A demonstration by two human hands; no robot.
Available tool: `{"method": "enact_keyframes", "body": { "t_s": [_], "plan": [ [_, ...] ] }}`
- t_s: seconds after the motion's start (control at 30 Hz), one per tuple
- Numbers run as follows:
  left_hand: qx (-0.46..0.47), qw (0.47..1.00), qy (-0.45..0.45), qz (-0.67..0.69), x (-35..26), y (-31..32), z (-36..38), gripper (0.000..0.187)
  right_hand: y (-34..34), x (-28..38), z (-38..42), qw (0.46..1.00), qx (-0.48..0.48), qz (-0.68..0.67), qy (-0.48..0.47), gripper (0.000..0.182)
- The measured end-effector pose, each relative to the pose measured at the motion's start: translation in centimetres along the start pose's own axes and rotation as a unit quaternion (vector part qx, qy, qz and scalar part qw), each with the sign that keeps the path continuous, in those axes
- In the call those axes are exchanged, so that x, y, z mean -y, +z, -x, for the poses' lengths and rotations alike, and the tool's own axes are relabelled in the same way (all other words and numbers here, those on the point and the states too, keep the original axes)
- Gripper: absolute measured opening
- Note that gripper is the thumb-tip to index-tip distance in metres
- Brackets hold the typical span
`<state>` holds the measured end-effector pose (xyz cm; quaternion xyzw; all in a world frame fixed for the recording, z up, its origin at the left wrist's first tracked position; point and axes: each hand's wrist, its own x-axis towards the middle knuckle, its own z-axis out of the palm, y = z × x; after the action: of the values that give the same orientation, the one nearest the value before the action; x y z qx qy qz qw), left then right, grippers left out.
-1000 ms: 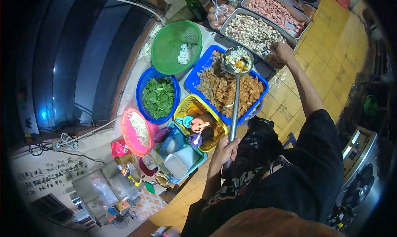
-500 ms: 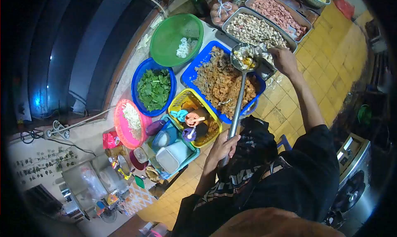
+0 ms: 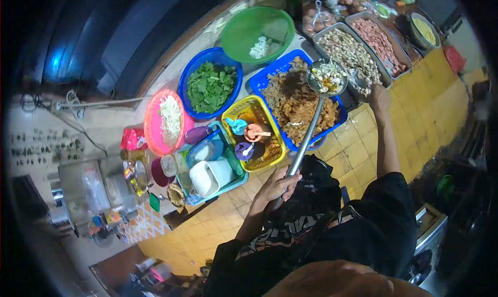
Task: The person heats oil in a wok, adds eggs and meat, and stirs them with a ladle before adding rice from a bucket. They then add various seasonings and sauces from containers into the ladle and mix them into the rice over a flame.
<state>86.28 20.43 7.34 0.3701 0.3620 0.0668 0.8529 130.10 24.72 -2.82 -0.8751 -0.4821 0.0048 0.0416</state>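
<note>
My left hand (image 3: 276, 187) grips the long metal handle of a ladle (image 3: 326, 78). Its bowl, filled with pale chopped food, hovers over the right end of a blue tray of brown fried pieces (image 3: 298, 101). My right hand (image 3: 377, 96) reaches out to the near end of a metal tray of pale dumpling-like pieces (image 3: 351, 53). Whether its fingers hold anything is hidden. A second metal tray with pink sausage slices (image 3: 380, 39) lies just beyond.
On the counter stand a green basket with chopped white bits (image 3: 258, 28), a blue bowl of green leaves (image 3: 210, 88), a pink basket of shredded cabbage (image 3: 167, 119), a yellow basket with small cups (image 3: 253, 132) and a teal crate of containers (image 3: 210, 168). Yellow tiled floor (image 3: 415, 115) lies right.
The view has swung, so everything sits further right and higher. The ladle stays over the blue tray. My right hand has drawn away from the ladle bowl to the metal tray's near end.
</note>
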Motion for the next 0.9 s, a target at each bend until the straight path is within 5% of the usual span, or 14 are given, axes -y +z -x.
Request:
{"method": "enact_keyframes", "body": {
  "t_s": [0.07,0.2,0.33,0.37,0.43,0.47,0.6,0.8,0.87,0.9],
  "plan": [
    [-0.007,1.000,0.013,-0.005,0.6,-0.1,2.1,0.018,1.6,-0.1,-0.1,0.999,0.012,0.024,-0.026,0.015],
    [-0.036,0.995,0.084,0.046,2.4,-0.3,8.1,0.017,-2.1,6.7,3.1,0.975,-0.201,-0.001,-0.095,0.022],
    [-0.120,0.969,0.202,0.077,6.5,-1.1,16.0,0.017,-6.6,20.7,11.9,0.876,-0.182,-0.239,-0.377,0.028],
    [-0.140,0.955,0.243,0.092,7.5,-1.5,18.0,0.018,-9.2,26.0,15.9,0.846,-0.108,-0.323,-0.410,0.026],
    [-0.224,0.915,0.302,0.144,8.8,-1.0,22.6,0.018,-9.8,32.0,22.3,0.814,0.196,-0.318,-0.445,0.023],
    [-0.199,0.924,0.293,0.141,13.1,5.3,24.6,0.018,-12.9,25.1,30.7,0.789,0.246,-0.325,-0.460,0.022],
    [-0.389,0.798,0.409,0.210,21.2,6.5,29.7,0.017,-15.5,31.4,44.2,0.552,0.529,-0.199,-0.612,0.021],
    [-0.577,0.557,0.476,0.359,35.9,7.8,38.5,0.011,-9.8,39.5,58.4,0.282,0.507,-0.030,-0.814,0.029],
    [-0.659,0.458,0.444,0.398,40.4,10.8,40.0,0.012,-9.8,41.1,62.2,0.314,0.426,0.039,-0.848,0.033],
    [-0.681,0.393,0.459,0.414,43.5,11.9,40.2,0.013,-8.7,42.0,63.7,0.260,0.421,0.069,-0.866,0.033]
  ]
}}
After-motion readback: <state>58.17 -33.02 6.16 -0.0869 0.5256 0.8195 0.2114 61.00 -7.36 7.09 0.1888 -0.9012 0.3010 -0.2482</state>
